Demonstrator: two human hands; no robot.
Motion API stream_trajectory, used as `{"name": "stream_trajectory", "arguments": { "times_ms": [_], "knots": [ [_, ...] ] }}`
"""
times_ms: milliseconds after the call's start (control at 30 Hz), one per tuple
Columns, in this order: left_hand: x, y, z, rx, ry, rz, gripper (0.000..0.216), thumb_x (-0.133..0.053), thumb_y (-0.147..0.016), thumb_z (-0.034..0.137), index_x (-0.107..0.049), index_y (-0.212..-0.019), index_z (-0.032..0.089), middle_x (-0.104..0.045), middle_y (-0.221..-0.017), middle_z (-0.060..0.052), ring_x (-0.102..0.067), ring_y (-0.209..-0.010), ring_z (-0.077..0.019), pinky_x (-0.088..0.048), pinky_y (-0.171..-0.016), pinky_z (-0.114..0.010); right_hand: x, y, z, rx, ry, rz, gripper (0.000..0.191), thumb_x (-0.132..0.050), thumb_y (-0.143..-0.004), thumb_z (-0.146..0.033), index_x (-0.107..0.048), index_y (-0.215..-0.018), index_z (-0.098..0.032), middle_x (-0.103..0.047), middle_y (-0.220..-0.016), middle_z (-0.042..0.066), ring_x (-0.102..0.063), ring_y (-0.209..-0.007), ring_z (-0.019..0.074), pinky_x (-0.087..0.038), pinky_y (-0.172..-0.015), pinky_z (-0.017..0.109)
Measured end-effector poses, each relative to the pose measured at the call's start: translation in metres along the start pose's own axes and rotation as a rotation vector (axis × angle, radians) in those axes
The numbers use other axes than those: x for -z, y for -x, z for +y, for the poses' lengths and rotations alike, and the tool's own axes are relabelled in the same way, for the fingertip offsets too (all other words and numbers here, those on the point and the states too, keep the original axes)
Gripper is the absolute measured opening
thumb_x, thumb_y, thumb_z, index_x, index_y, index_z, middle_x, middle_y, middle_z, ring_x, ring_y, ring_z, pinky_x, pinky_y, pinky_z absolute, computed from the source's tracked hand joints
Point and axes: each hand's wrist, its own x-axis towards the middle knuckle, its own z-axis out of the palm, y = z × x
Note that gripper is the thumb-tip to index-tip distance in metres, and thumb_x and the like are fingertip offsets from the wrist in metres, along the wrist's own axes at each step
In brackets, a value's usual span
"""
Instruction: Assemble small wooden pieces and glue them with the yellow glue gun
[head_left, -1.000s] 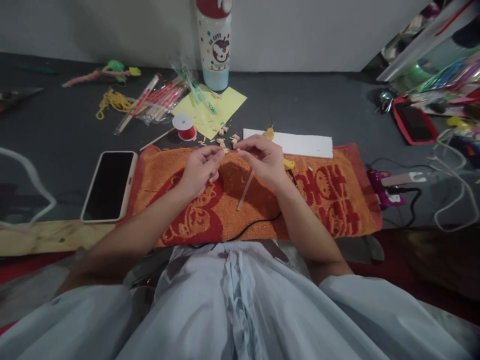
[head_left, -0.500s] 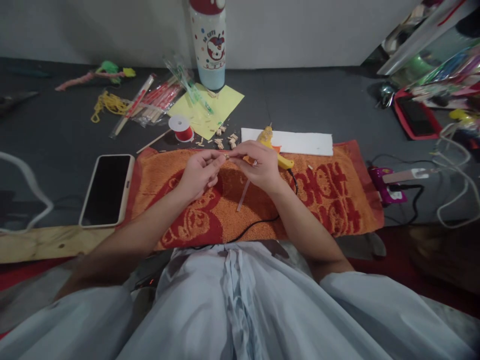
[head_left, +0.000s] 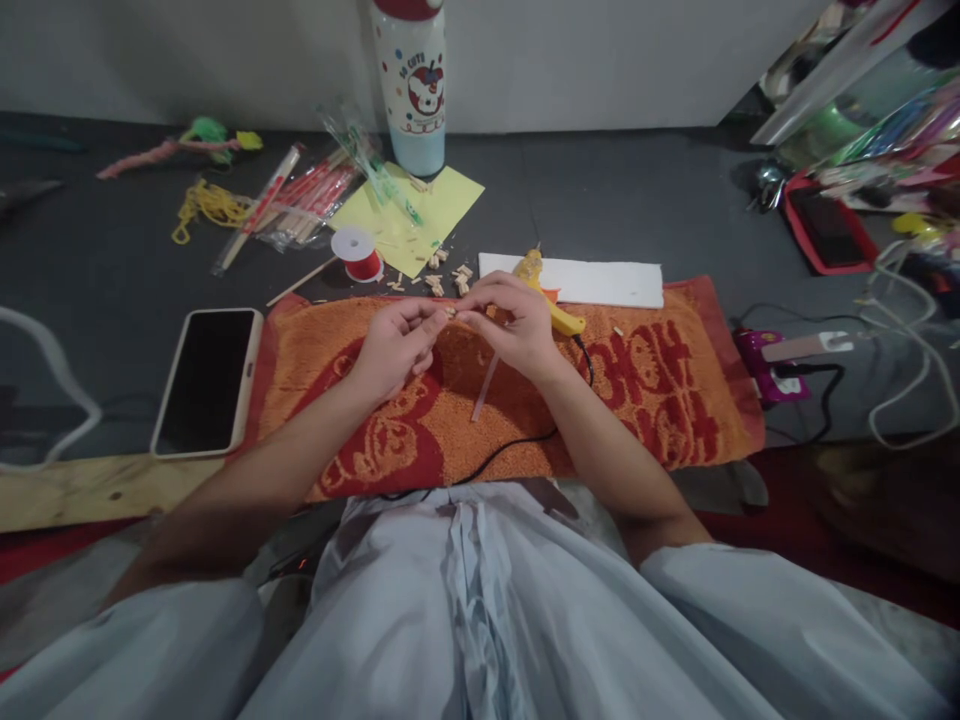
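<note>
My left hand [head_left: 397,350] pinches a tiny pale wooden piece [head_left: 450,313] between thumb and fingertips, above the orange towel [head_left: 487,455]. From the other side, my right hand [head_left: 521,325] has its thumb and forefinger closed at the same piece, which the fingers partly cover. Just behind the right hand lies a yellow glue gun [head_left: 568,320], its nozzle pointing away from me. A translucent glue stick [head_left: 484,390] shows below that hand. Small clusters of cut wooden sticks [head_left: 435,284] sit beyond the fingertips.
A white strip [head_left: 619,283] lies under the glue gun's front. Left of it are a red thread spool [head_left: 363,264], yellow paper [head_left: 450,205] and a phone [head_left: 206,380]. A bottle [head_left: 412,90] stands at the wall. The black cord [head_left: 510,443] crosses the towel.
The right hand's fingers have shifted slightly at the small wooden piece, with the forefinger more raised and bent. The whole view has moved a little; the left hand keeps its pinch.
</note>
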Motion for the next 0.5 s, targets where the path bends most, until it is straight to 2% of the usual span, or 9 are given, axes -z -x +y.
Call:
{"name": "stream_trajectory", "arguments": {
  "times_ms": [100,267,500],
  "knots": [
    [0.0,-0.0002,-0.0001,-0.009,-0.004,0.011,0.035,-0.082,-0.066,0.041,-0.059,-0.075,0.017,-0.041,-0.048,0.01,-0.027,-0.034,-0.0009,-0.023,-0.03,-0.016,-0.0013,-0.0001,0.0014,-0.029,-0.025,-0.011,0.018,-0.064,-0.087,-0.039,-0.067,-0.079,-0.023,-0.066,-0.08,0.0,-0.06,-0.077,0.0145,-0.05,-0.075,0.033],
    [0.0008,-0.0005,-0.0013,-0.021,-0.021,0.021,0.037,-0.083,-0.064,0.044,-0.06,-0.074,0.016,-0.043,-0.05,0.009,-0.028,-0.034,-0.0004,-0.023,-0.029,-0.016,-0.0035,0.0005,0.0021,0.007,-0.091,0.015,0.015,-0.066,-0.086,-0.032,-0.066,-0.077,-0.021,-0.065,-0.076,0.0,-0.059,-0.073,0.0128,-0.048,-0.072,0.031],
    [0.0029,-0.0011,-0.0033,-0.039,-0.022,0.015,0.039,-0.084,-0.063,0.044,-0.059,-0.071,0.016,-0.044,-0.052,0.008,-0.029,-0.033,0.0,-0.024,-0.029,-0.015,-0.0043,0.0013,0.0034,-0.008,-0.059,0.002,0.017,-0.065,-0.086,-0.036,-0.066,-0.076,-0.022,-0.065,-0.077,-0.001,-0.059,-0.075,0.0126,-0.048,-0.074,0.032]
  ]
}}
